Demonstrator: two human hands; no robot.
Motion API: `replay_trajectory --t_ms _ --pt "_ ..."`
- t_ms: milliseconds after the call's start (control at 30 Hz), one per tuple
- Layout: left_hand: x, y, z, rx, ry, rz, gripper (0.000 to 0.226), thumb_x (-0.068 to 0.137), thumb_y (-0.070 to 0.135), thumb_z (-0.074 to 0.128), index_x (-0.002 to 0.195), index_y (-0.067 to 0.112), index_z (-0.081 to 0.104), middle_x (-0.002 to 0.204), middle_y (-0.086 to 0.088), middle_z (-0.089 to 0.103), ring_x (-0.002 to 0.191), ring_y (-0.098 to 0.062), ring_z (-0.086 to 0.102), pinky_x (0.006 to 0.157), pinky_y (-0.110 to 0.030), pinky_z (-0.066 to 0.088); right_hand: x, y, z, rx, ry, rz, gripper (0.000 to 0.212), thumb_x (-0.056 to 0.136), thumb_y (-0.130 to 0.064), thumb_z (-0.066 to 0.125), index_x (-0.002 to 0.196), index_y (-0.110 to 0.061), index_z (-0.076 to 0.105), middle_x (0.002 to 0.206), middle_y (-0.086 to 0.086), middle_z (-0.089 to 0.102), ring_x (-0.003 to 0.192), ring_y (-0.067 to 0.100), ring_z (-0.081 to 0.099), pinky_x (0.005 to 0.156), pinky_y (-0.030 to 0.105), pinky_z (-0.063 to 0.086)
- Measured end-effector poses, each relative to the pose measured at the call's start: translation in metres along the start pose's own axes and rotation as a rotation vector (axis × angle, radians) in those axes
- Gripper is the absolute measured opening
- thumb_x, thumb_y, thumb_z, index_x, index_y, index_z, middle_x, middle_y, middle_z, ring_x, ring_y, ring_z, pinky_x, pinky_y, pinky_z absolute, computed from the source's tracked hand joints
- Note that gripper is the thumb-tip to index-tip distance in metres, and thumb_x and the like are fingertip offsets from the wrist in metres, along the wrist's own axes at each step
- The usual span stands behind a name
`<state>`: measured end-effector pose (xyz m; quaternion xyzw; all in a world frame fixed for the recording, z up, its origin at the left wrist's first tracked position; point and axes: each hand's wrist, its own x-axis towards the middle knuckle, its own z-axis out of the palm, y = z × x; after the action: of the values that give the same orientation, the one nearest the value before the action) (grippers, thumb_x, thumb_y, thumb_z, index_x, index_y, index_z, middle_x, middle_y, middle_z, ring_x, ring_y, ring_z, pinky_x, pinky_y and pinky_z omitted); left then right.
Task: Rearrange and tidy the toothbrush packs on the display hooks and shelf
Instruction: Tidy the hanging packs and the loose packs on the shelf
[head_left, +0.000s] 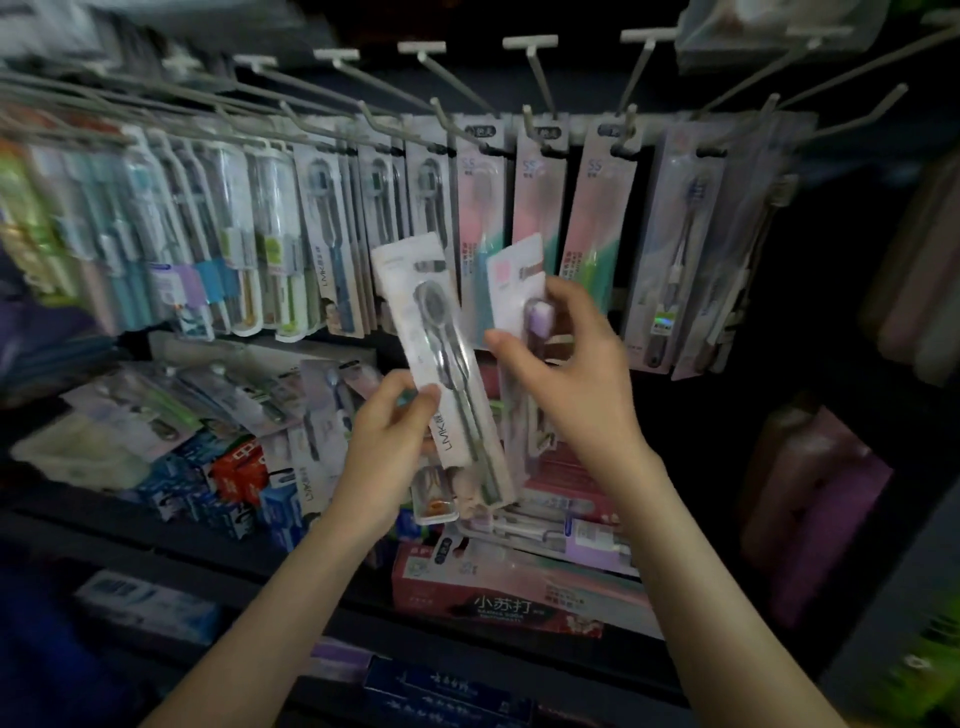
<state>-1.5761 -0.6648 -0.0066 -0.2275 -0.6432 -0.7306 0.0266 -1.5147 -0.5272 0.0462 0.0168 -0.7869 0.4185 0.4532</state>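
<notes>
My left hand (387, 447) grips a white toothbrush pack (431, 338) with grey brushes, held upright and tilted slightly left in front of the rack. My right hand (566, 364) pinches a second pack (514, 283), white with a pink label and a purple brush head, just right of the first. Behind both hang rows of toothbrush packs (322, 228) on metal display hooks (452, 124). Pink and green packs (592, 218) hang directly behind my right hand. More loose packs (249, 395) lie on the shelf below.
Toothpaste boxes (228, 483) are stacked on the shelf at lower left, and a red box (498, 592) sits at the shelf's front edge. Several hooks at upper right stick out toward me. Purple bottles (815, 499) stand at the right.
</notes>
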Motion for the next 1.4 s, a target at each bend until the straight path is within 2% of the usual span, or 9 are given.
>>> replay_trajectory --t_ms 100,200,467,633,900,1033,1200,1333,1400 --pt "0.002 0.006 0.001 0.075 -0.017 0.077 0.014 0.097 0.023 0.050 0.086 0.024 0.059 0.081 -0.020 0.056 0.081 -0.038 0.059 0.075 -0.048 0.052 0.015 -0.002 0.012 0.041 -0.056 0.103 0.037 0.075 -0.035 0.076 0.102 -0.022 0.056 0.096 -0.006 0.063 0.085 0.007 0.059 0.072 0.018 0.048" --pt "0.005 0.013 0.006 0.113 -0.040 0.097 0.010 0.096 0.024 0.052 0.089 0.018 0.055 0.068 -0.011 0.042 0.063 -0.024 0.047 0.062 -0.032 0.043 0.024 0.000 0.022 -0.024 -0.146 0.122 0.040 0.077 -0.038 0.075 0.108 -0.019 0.059 0.099 -0.005 0.064 0.082 0.004 0.058 0.064 0.004 0.041" --pt "0.008 0.012 0.028 0.180 -0.049 0.080 0.032 0.084 0.014 0.070 0.108 0.024 0.052 0.092 0.001 0.064 0.080 -0.003 0.062 0.067 -0.019 0.050 0.020 0.014 0.020 -0.043 -0.139 0.224 0.049 0.078 -0.039 0.073 0.114 -0.017 0.047 0.101 -0.005 0.059 0.092 0.013 0.059 0.075 0.026 0.049" --pt "0.011 0.011 0.037 0.125 -0.093 0.102 0.036 0.083 0.015 0.070 0.114 0.024 0.055 0.102 0.006 0.067 0.094 -0.007 0.065 0.081 -0.030 0.054 0.010 0.021 -0.003 -0.047 -0.282 0.213 0.060 0.083 -0.035 0.068 0.136 -0.031 0.040 0.109 -0.012 0.059 0.100 0.005 0.057 0.077 0.014 0.043" --pt "0.027 0.032 0.053 0.142 -0.270 0.206 0.039 0.085 0.022 0.069 0.119 0.034 0.054 0.109 0.018 0.063 0.101 0.004 0.059 0.087 -0.019 0.048 0.008 0.017 -0.047 -0.137 0.171 0.148 0.057 0.084 -0.035 0.066 0.135 -0.032 0.040 0.120 -0.006 0.059 0.108 0.012 0.056 0.082 0.016 0.040" --pt "0.041 0.041 0.054 0.114 -0.228 0.220 0.042 0.087 0.022 0.065 0.126 0.030 0.051 0.110 0.016 0.063 0.095 0.000 0.062 0.077 -0.015 0.050 0.020 0.020 -0.063 -0.226 0.366 0.130 0.061 0.086 -0.025 0.066 0.140 -0.022 0.038 0.137 0.004 0.049 0.120 0.011 0.046 0.085 -0.005 0.025" --pt "0.052 0.045 0.056 0.137 -0.199 0.235 0.055 0.088 0.028 0.065 0.137 0.020 0.043 0.120 0.006 0.060 0.096 -0.004 0.061 0.086 -0.029 0.052 0.044 0.021 -0.068 -0.493 0.398 0.077 0.061 0.089 -0.027 0.061 0.143 -0.021 0.034 0.137 0.008 0.042 0.127 0.025 0.042 0.103 0.035 0.039" --pt "0.050 0.044 0.058 0.099 -0.231 0.216 0.041 0.088 0.024 0.065 0.127 0.023 0.051 0.115 -0.001 0.064 0.098 -0.017 0.062 0.086 -0.032 0.048 0.064 0.016 -0.068 -0.546 0.444 0.049 0.060 0.090 -0.024 0.059 0.144 -0.020 0.032 0.139 0.010 0.039 0.126 0.028 0.042 0.102 0.039 0.040" --pt "0.049 0.040 0.056 0.086 -0.236 0.213 0.031 0.088 0.020 0.065 0.116 0.028 0.055 0.110 0.004 0.064 0.096 -0.004 0.062 0.084 -0.025 0.048 0.074 0.016 -0.071 -0.544 0.481 0.096 0.060 0.090 -0.026 0.059 0.144 -0.019 0.032 0.142 0.012 0.037 0.126 0.031 0.043 0.099 0.042 0.043"
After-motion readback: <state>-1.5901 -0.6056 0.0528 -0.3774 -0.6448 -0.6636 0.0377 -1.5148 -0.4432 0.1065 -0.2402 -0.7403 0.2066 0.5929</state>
